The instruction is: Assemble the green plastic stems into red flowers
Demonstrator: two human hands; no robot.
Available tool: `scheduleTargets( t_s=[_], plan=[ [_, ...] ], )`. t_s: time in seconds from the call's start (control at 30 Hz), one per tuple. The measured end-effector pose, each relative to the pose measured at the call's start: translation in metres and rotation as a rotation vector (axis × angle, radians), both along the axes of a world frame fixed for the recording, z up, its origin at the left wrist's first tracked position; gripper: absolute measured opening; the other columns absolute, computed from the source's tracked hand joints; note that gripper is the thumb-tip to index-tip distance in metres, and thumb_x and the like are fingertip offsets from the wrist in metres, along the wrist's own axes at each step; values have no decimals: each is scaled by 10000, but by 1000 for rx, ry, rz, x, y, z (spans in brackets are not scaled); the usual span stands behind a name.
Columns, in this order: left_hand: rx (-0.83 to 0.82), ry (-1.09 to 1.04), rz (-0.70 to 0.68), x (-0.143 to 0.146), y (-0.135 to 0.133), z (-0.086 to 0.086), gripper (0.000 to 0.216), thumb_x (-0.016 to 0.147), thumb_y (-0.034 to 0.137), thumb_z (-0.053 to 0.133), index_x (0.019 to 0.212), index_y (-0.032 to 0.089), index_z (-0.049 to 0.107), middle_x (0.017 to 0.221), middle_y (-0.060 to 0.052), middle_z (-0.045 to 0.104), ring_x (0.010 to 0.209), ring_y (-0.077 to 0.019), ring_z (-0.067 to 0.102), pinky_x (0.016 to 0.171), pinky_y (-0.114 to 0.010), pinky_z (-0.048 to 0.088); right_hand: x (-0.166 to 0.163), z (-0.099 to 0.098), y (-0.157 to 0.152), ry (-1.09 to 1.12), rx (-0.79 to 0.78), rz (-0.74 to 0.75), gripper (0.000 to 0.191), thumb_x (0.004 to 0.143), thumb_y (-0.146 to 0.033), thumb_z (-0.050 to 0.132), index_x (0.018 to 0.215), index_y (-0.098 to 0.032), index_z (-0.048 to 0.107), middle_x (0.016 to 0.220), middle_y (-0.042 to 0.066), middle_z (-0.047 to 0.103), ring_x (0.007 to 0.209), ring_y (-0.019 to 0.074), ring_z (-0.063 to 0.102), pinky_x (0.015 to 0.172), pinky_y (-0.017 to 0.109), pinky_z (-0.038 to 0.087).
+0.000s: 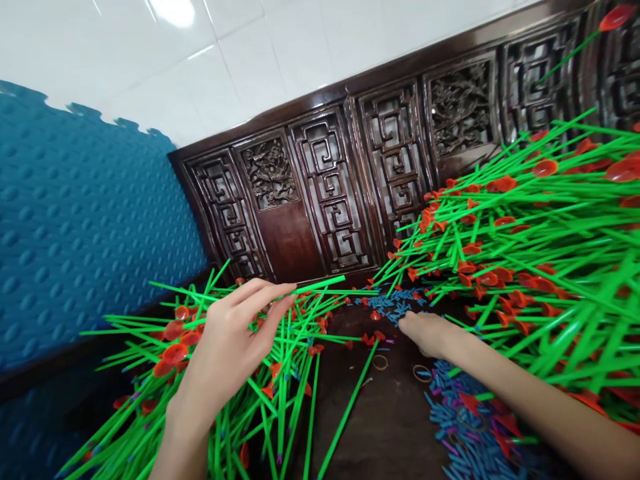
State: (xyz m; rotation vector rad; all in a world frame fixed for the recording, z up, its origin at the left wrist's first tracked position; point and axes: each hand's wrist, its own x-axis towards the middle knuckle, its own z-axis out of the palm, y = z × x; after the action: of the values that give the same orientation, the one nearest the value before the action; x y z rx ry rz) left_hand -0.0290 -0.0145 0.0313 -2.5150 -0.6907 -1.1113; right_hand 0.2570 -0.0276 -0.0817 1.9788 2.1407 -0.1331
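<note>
the left hand (233,323) pinches a straight, slim, bright green stick (324,283) in front of the carved panel (290,240). the right hand (423,333) is beside small blue pieces (393,303) near the panel's foot; whether it grips any cannot be told. red-cupped green sticks (590,233) heap before the panel's right end.

I believe I am in a home: before me is a dark wooden furniture panel (287,237) with carved lattice and branches, beyond it are shiny white tiles (285,50), and at my left a blue foam mat (90,227) with puzzle-like edge.
</note>
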Motion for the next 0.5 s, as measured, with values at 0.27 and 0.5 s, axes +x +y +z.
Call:
scheduleTargets(
  t_s=[0.27,0.5],
  plan=[
    [0,-1,-27,0,0,0,151,918,175,646,1056,204,701,928,23,698,815,-79,663,781,-160,489,-2,2,0,-7,11,-15,401,814,72,505,1136,-72,694,1132,234,688,1071,319,694,834,348,528],
    [7,20,-17,-1,0,-1,156,913,172,654,1057,211,698,941,31,699,832,-72,663,792,-148,481,0,4,0,-6,1,-51,379,744,36,600,1093,-67,708,1096,248,698,1033,357,703,790,375,543]
  ],
)
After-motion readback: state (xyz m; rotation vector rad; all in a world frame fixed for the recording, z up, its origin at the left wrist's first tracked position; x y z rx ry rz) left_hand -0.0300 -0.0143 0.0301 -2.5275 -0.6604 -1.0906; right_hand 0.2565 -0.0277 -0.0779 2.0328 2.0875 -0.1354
